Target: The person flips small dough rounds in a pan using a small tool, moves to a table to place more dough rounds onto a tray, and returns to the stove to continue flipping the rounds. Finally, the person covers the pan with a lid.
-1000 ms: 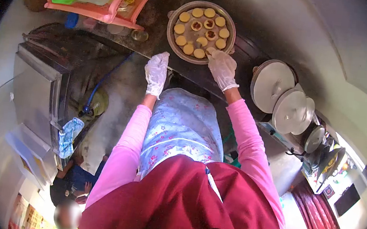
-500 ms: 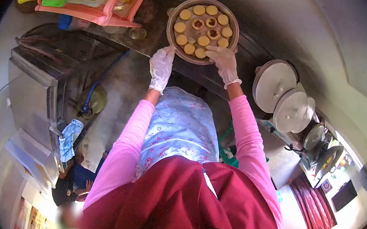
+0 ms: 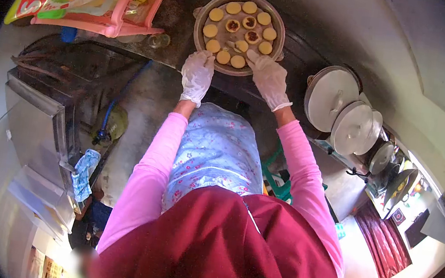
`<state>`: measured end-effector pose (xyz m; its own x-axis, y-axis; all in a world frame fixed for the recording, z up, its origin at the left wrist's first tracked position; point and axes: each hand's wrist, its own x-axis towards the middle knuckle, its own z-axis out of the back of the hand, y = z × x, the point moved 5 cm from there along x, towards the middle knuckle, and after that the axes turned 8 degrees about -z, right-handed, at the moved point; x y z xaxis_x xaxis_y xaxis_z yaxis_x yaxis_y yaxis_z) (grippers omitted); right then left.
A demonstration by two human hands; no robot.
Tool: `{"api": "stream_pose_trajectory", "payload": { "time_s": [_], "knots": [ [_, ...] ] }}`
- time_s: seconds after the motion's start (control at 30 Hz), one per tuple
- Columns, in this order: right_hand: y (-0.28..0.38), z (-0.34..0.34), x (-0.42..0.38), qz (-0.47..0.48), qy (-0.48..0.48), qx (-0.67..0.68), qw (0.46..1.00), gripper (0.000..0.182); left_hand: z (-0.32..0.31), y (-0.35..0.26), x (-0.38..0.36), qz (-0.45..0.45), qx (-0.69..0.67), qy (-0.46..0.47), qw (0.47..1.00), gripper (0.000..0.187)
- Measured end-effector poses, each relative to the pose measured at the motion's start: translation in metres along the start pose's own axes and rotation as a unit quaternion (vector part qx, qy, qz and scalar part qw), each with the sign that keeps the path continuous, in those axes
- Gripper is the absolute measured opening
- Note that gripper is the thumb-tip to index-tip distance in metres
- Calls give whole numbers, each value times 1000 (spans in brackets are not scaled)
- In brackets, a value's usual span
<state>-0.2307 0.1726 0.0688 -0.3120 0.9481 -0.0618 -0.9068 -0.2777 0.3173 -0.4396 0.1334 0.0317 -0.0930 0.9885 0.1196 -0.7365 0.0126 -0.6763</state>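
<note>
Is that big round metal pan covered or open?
Open: no lid lies over the round metal pan, and small round yellow pieces show inside.

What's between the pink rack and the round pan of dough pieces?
Mostly bare dark countertop between the pink rack and pan, plus a small clear container by the rack's lower edge. Head view shows it.

Eleven plain rounds (image 3: 210, 30), three topped rounds (image 3: 232, 26)

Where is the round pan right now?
Head view, top centre: the round pan has the left hand and right hand at its near rim, and the large metal lid off to its right.
</note>
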Motion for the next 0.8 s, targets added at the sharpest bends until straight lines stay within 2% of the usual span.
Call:
{"api": "stream_pose_trajectory", "payload": {
  "time_s": [0.07, 0.17, 0.27, 0.33, 0.37, 0.43, 0.5, 0.63, 0.7, 0.8],
  "knots": [
    [4, -2, -2, 18, 13, -65, 998, 36, -5, -3, 0, -9, 21, 17, 1000, 19],
    [-8, -9, -9, 36, 6, 35, 999, 39, -6, -20, 1, -33, 55, 44, 997, 19],
    [0, 10, -10, 58, -3, 2, 998, 35, -11, -16, 0, -19, 73, 73, 994, 20],
    [16, 16, -11, 70, 72, -108, 989, 44, -11, -18, 4, 16, 103, 126, 987, 20],
    [21, 15, -13, 75, 110, -163, 978, 49, -12, -17, 4, 11, 107, 124, 987, 20],
    [26, 10, -20, 95, 87, -155, 979, 53, -16, -11, 4, -1, 114, 118, 986, 20],
    [25, 9, -23, 104, 68, -95, 988, 56, -15, -10, 3, -29, 77, 59, 995, 19],
    [19, 15, -16, 74, 38, -94, 992, 46, -14, -12, 3, -74, 63, -6, 995, 19],
    [25, 17, -11, 84, 6, -99, 991, 40, -17, -10, 3, -59, 65, 36, 995, 19],
    [29, 3, -18, 115, 82, -127, 982, 54, -23, -11, 1, -27, 88, 98, 991, 18]
  ]
}}
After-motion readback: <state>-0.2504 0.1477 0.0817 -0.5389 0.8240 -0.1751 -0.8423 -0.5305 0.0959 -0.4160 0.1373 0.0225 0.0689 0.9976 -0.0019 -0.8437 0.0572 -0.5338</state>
